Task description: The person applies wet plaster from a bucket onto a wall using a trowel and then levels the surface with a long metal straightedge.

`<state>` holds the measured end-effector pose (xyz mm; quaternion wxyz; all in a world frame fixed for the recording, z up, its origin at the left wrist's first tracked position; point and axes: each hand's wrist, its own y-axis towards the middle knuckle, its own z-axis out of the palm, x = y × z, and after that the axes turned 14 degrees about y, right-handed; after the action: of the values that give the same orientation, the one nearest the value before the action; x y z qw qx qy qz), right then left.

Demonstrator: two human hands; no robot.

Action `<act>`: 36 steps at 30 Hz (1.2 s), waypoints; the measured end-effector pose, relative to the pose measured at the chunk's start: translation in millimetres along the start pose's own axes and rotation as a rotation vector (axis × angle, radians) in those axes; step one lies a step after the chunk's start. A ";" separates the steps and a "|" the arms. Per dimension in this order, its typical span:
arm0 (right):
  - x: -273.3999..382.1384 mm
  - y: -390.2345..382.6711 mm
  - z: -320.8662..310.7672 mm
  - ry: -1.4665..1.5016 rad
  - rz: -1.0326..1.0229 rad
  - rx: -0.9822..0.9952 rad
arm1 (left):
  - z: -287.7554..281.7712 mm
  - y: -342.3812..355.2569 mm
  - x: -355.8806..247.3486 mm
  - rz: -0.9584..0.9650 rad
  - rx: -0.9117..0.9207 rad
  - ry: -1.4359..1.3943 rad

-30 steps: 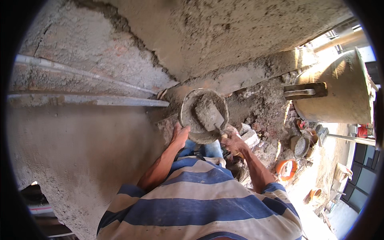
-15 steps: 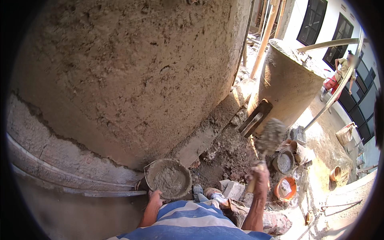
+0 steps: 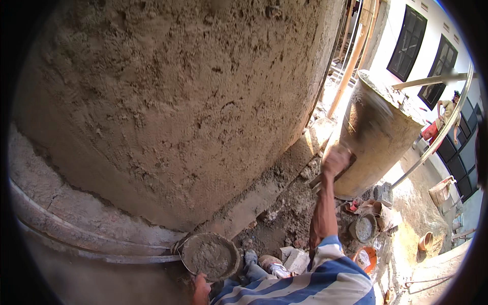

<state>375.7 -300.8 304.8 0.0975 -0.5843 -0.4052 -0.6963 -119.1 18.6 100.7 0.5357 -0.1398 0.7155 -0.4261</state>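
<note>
Left fingers (image 3: 201, 277) gripping bucket (image 3: 237, 254) rim; right hand (image 3: 337, 160) blurred by drum (image 3: 378, 168), can't tell grip. Wet mortar (image 3: 207, 256) likely heavy, sloppy; hold stiff rim.

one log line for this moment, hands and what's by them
left hand: at bucket rim | bucket: grey mix inside | right hand: before drum, blurred, grip unclear

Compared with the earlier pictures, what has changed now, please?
The right hand moved from beside the bucket rightward and forward, in front of the large drum; blur leaves unclear whether it still holds the trowel. The left hand stayed at the bucket's rim.
</note>
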 end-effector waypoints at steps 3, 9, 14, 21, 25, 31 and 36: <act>75.2 -189.5 34.7 0.565 -0.006 0.939 | -44.1 35.7 33.7 -0.164 0.143 -0.135; 42.7 -350.0 -131.5 -0.308 0.103 1.931 | -68.8 25.2 49.1 -0.116 0.019 0.132; -75.2 -417.6 -170.6 -0.631 -0.537 2.027 | -42.7 -19.9 5.9 0.306 -0.020 0.779; -18.0 -424.1 -167.2 -0.379 1.092 2.062 | -64.6 -0.6 7.8 0.283 0.170 0.593; -11.4 -409.1 -203.3 -0.248 1.199 1.904 | -61.8 -3.1 5.3 0.261 0.131 0.422; 23.5 -386.5 -207.3 0.072 1.339 1.704 | -29.7 -11.4 -12.2 0.036 0.168 0.228; 65.1 -309.3 -202.3 0.579 1.376 1.213 | -27.3 29.3 -9.6 -0.017 0.317 0.080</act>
<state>19.2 -214.2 226.0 0.8666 -0.3499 -0.2250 -0.2757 -132.1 55.0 86.3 0.5186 -0.0425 0.6590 -0.5432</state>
